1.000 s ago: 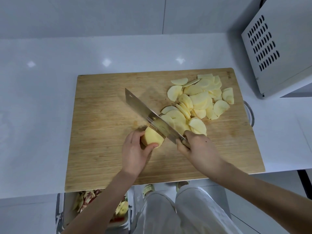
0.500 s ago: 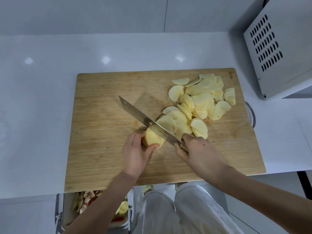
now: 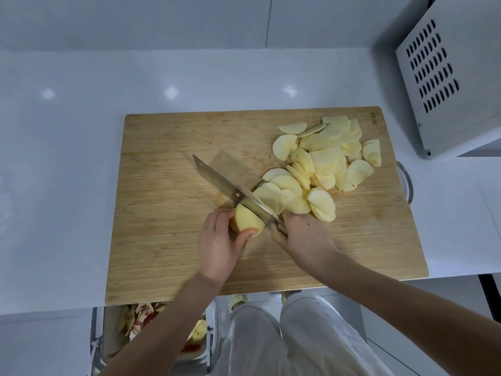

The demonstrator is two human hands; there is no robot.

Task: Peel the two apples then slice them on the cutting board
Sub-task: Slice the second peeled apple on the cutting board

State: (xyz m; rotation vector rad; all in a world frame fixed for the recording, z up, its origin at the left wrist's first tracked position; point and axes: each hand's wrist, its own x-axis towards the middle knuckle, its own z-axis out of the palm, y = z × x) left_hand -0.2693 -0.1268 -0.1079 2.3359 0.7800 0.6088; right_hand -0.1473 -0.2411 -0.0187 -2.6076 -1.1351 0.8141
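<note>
Holding knife (image 3: 233, 192) at apple piece (image 3: 246, 219) — cutting board (image 3: 162, 213) stamp (image 3: 375, 118) illegible.

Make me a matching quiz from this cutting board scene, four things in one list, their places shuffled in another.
Things: 1 knife; 2 uncut apple piece; 3 apple slices; 4 peels.
Places: A heaped on the far right of the cutting board; B in the container below the counter; C gripped by the right hand; D held by the left hand.
Pairs: 1-C, 2-D, 3-A, 4-B.

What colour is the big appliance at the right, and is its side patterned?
The appliance is white, with rows of dark slanted vent slots; only the head view shows it.
</note>
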